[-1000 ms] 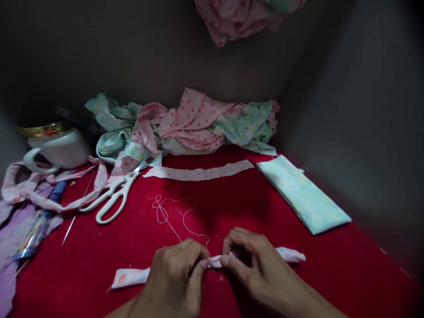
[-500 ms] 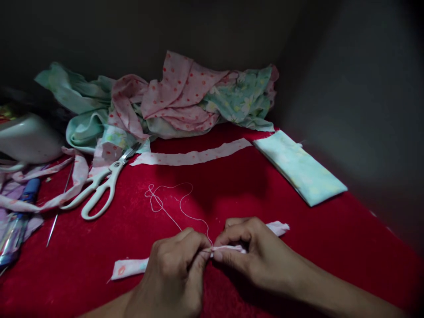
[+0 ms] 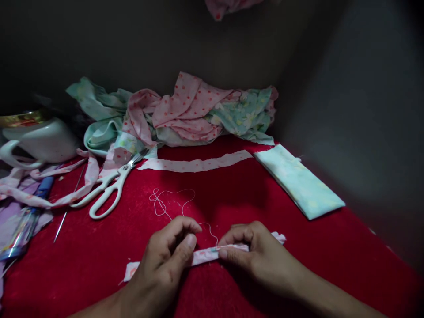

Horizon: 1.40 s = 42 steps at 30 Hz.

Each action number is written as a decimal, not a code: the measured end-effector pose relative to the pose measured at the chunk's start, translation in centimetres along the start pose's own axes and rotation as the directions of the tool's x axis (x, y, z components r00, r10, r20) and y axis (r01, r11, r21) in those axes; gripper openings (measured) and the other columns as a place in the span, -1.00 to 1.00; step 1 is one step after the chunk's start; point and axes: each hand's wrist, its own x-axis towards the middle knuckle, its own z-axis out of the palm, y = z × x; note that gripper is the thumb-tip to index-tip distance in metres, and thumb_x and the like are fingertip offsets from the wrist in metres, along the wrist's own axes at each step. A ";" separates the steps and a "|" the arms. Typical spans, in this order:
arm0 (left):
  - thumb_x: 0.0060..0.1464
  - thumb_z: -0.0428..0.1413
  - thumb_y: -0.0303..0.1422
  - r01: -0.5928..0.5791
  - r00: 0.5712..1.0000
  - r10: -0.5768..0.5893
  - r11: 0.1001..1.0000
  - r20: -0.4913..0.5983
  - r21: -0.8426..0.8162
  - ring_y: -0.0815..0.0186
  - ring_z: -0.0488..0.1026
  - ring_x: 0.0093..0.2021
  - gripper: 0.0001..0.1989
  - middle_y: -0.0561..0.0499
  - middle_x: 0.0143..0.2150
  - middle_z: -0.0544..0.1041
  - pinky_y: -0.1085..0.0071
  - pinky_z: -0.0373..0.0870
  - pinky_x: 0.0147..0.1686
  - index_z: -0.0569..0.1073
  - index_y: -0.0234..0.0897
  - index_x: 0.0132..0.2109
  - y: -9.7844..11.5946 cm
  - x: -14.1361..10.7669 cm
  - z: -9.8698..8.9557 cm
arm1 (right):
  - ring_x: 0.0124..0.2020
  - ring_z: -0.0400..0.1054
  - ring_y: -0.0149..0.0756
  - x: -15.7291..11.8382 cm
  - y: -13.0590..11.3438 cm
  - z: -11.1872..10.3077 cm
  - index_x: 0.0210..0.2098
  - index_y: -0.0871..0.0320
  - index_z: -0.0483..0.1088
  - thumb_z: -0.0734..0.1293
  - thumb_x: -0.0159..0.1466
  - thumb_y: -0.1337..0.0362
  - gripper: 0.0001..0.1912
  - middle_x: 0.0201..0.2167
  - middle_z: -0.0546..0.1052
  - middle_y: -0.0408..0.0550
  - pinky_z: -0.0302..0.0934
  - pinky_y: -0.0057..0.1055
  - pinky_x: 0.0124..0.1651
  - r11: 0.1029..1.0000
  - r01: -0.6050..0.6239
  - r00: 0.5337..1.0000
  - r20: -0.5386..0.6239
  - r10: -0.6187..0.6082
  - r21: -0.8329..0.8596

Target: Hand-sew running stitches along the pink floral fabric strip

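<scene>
Pinching the folded pale-pink strip point(image 3: 204, 256) at six o'clock, the right hand point(image 3: 258, 251) is clamping it between thumb and fingertips, close to where a white thread point(image 3: 210, 228) is reaching it. The left hand point(image 3: 165, 258) is holding thumb and forefinger apart towards seven o'clock, overlapping the strip; whether its hidden fingers are touching, I cannot tell. Scissors point(image 3: 122, 176) are lying between eight and nine. The strip is looking light, soft and limp, probably more prone to creasing than slipping. Flat pinches either side of the thread would be suiting it best, since the thread is seeming easy to snag.
</scene>
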 end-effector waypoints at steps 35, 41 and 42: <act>0.19 -0.10 -0.47 -0.351 0.923 0.222 0.820 0.314 0.452 0.37 0.34 -0.59 -0.66 -0.04 -0.56 0.39 0.54 0.21 -0.62 0.57 -0.32 -0.33 1.5 0.6 0.0 | -0.49 0.21 -0.42 -0.1 0.6 -1.3 -0.37 0.17 0.57 0.32 0.15 0.41 -0.84 -0.51 0.43 -0.12 0.02 -0.50 -0.47 0.991 0.132 0.985 0.110 -0.129 -0.016; 0.19 -0.10 -0.47 -0.344 0.926 0.213 0.816 0.311 0.465 0.40 0.33 -0.60 -0.66 -0.02 -0.58 0.37 0.55 0.15 -0.64 0.54 -0.36 -0.40 1.5 0.5 -0.1 | -0.47 0.22 -0.41 -0.1 0.6 -1.4 -0.34 0.17 0.58 0.32 0.16 0.37 -0.84 -0.49 0.43 -0.12 0.01 -0.49 -0.46 0.993 0.119 0.987 0.111 -0.119 0.003; 0.19 -0.10 -0.46 -0.346 0.925 0.213 0.815 0.315 0.465 0.40 0.32 -0.61 -0.66 -0.02 -0.58 0.37 0.55 0.15 -0.64 0.54 -0.36 -0.40 1.5 0.5 -0.1 | -0.47 0.21 -0.41 0.0 0.5 -1.5 -0.35 0.18 0.57 0.32 0.16 0.37 -0.84 -0.49 0.43 -0.12 0.01 -0.49 -0.46 0.993 0.120 0.986 0.113 -0.120 0.005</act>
